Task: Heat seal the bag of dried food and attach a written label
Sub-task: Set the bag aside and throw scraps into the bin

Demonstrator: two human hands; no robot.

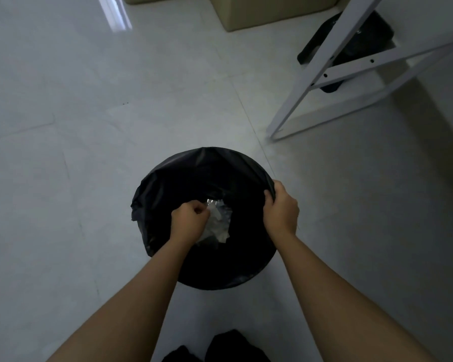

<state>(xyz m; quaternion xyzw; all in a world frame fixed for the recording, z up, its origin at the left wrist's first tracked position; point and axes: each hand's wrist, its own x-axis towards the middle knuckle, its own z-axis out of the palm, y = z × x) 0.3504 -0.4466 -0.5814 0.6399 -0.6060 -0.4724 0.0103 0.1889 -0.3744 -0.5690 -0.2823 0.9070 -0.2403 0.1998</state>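
A round bin lined with a black plastic liner (194,176) stands on the floor below me. My left hand (190,218) hangs over the bin's opening with its fingers closed; whether it pinches a scrap I cannot tell. Crumpled white and clear plastic scraps (220,220) lie inside the bin right beside that hand. My right hand (281,207) grips the liner at the bin's right rim. The bag of dried food and the label are not in view.
Pale tiled floor (89,126) surrounds the bin. White metal table legs (324,74) stand at the upper right with a black object (372,30) behind them. A beige box (246,14) sits at the top. My dark feet (220,346) are at the bottom edge.
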